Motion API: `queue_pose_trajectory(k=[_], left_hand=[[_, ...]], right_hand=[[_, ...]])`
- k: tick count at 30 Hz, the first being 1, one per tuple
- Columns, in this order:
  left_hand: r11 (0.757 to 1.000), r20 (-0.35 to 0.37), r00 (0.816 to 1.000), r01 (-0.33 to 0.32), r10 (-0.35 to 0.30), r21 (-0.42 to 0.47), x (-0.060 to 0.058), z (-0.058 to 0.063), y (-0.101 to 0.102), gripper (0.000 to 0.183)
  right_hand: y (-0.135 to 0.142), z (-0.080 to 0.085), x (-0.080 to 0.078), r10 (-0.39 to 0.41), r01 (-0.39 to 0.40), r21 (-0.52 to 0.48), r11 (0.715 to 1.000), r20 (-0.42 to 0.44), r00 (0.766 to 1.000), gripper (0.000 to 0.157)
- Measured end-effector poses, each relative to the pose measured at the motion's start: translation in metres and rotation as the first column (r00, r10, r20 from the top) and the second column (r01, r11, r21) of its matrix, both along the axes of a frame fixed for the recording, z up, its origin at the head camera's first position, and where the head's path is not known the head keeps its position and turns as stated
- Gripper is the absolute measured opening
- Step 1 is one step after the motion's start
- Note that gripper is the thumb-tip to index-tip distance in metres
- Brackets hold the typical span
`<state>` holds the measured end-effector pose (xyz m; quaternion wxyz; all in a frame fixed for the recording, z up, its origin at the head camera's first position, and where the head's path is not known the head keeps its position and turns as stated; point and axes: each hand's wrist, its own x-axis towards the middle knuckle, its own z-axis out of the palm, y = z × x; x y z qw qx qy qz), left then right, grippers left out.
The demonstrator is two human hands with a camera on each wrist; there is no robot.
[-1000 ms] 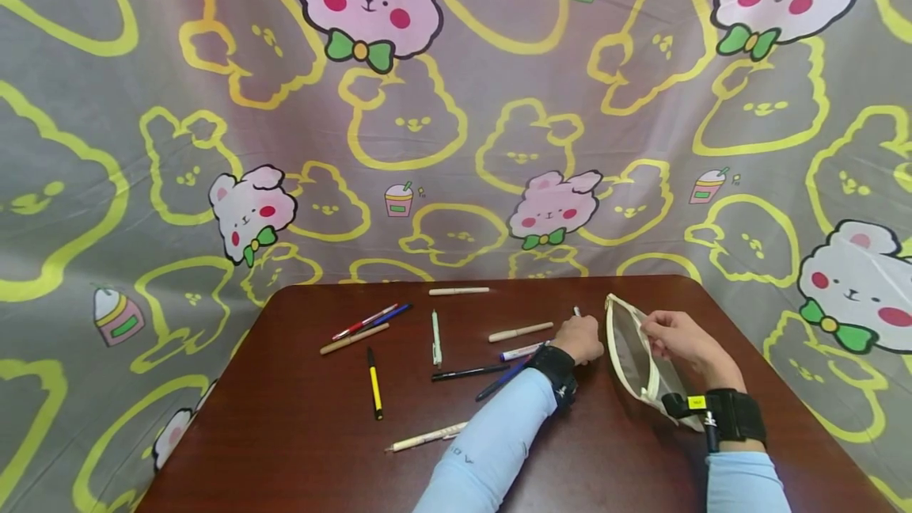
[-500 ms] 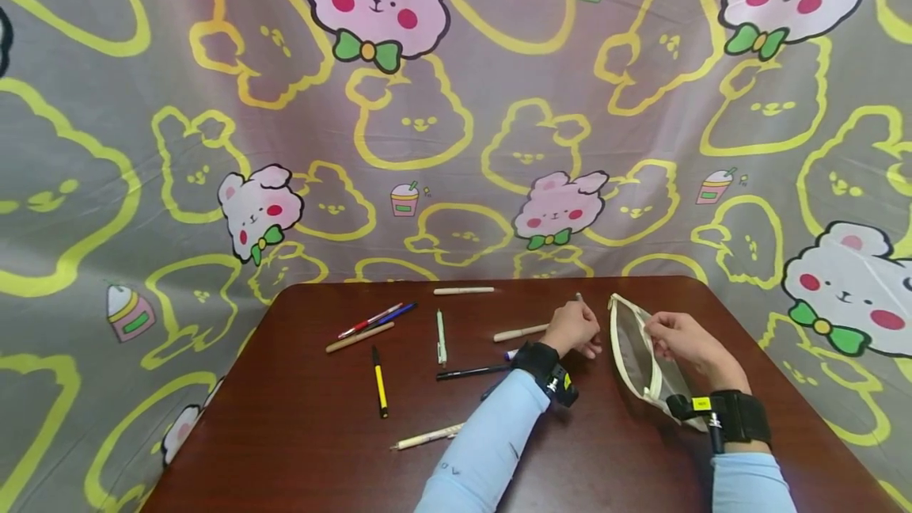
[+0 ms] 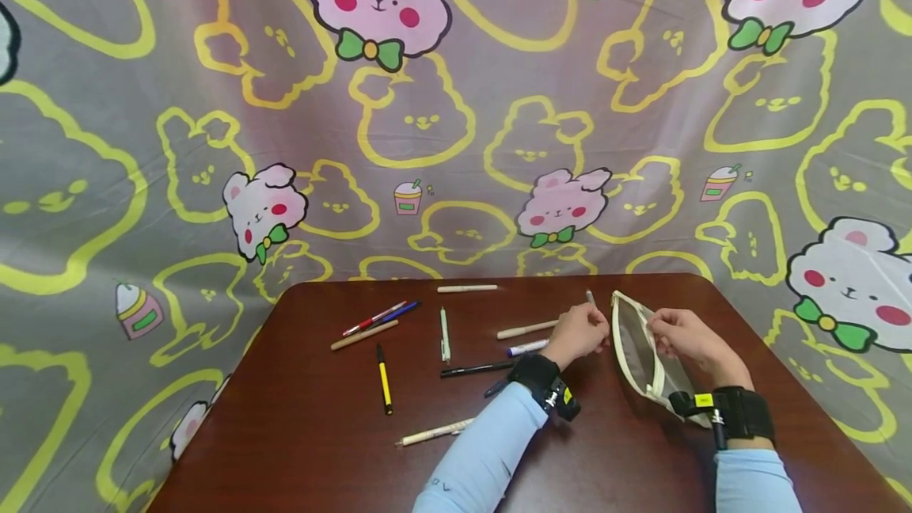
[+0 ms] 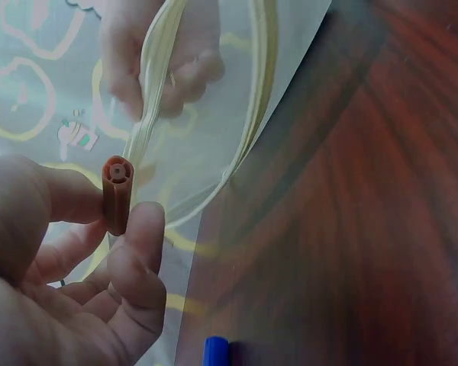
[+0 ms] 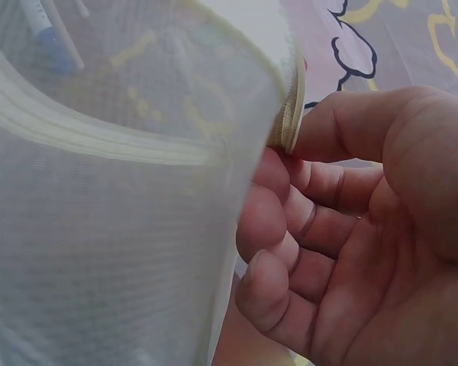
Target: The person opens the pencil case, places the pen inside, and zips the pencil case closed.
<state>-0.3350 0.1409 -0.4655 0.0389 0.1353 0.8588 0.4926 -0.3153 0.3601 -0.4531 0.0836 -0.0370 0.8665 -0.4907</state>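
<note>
My left hand [image 3: 579, 332] pinches a slim pen [image 3: 590, 298] just left of the pouch. In the left wrist view a reddish-brown pen end [image 4: 117, 194] points at the camera, between thumb and fingertips. Its other end overlaps the pouch's edge there. The mesh zip pouch [image 3: 632, 335] gapes toward the left hand, its pale zipper edges spread apart. My right hand [image 3: 689, 340] holds the far zipper edge; up close, thumb and index finger pinch the zipper tape [image 5: 288, 122]. Through the mesh, a white pen with a blue part [image 5: 52, 38] shows.
Left of the arms lie a yellow-and-black pen [image 3: 385, 380], a red pen [image 3: 374, 318], a mint pen [image 3: 445, 335], a black pen [image 3: 476, 370], a blue-ended white marker [image 3: 528, 347] and a cream pencil [image 3: 436, 431]. A white pen [image 3: 466, 288] lies near the table's back edge.
My left hand has lifted the pen from the table, turned, and come nearer the pouch opening. The right hand keeps its hold on the pouch. The head view has shifted slightly.
</note>
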Motion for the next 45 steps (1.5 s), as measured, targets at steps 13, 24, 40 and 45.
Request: queue_pose_trajectory(k=[13, 24, 40, 45], left_hand=[[0.992, -0.150, 0.988, 0.027, -0.046, -0.123, 0.020, -0.007, 0.011, 0.006], [0.982, -0.173, 0.981, 0.059, -0.091, -0.182, 0.024, -0.012, 0.022, 0.005], [0.933, -0.278, 0.934, 0.123, -0.224, -0.338, 0.022, -0.009, 0.024, 0.019], [0.932, -0.298, 0.928, 0.115, -0.224, -0.345, 0.021, -0.008, 0.021, 0.019]], right_hand=[[-0.003, 0.001, 0.000, 0.005, -0.005, 0.011, 1.000, -0.021, 1.000, 0.025], [-0.001, 0.002, -0.001, 0.005, -0.004, 0.029, 1.000, -0.036, 0.999, 0.024], [0.003, 0.007, 0.002, 0.026, -0.026, -0.017, 0.999, -0.028, 0.999, 0.025], [0.006, 0.005, 0.002, 0.025, -0.025, -0.019, 0.999, -0.016, 1.000, 0.026]])
